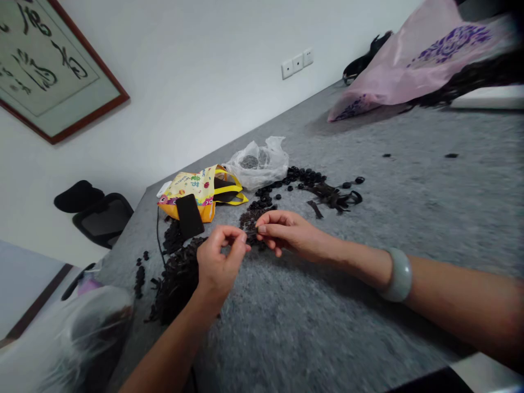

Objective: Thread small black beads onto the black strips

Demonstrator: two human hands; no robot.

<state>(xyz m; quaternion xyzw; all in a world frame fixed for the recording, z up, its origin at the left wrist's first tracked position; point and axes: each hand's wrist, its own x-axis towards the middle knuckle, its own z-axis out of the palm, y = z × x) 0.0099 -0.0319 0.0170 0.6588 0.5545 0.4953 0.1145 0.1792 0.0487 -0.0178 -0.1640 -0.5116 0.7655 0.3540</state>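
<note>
My left hand [219, 262] and my right hand [286, 232] meet above the grey felt table cover [311, 327]. Their fingertips pinch a small dark piece [249, 236] from both sides, partly hidden by the fingers. Under and beyond my right hand lies a scattered trail of small dark curled clumps [262, 203]. A large heap of dark curly strands [178, 281] sits just left of my left wrist. A pale green bangle [399, 274] circles my right forearm.
A black phone [189, 216] rests on a yellow printed bag [196, 191], beside a transparent plastic bag [257, 164] holding something grey. A pink plastic bag [409, 65] lies at the far right. A dark cable [159, 234] runs down the table's left side.
</note>
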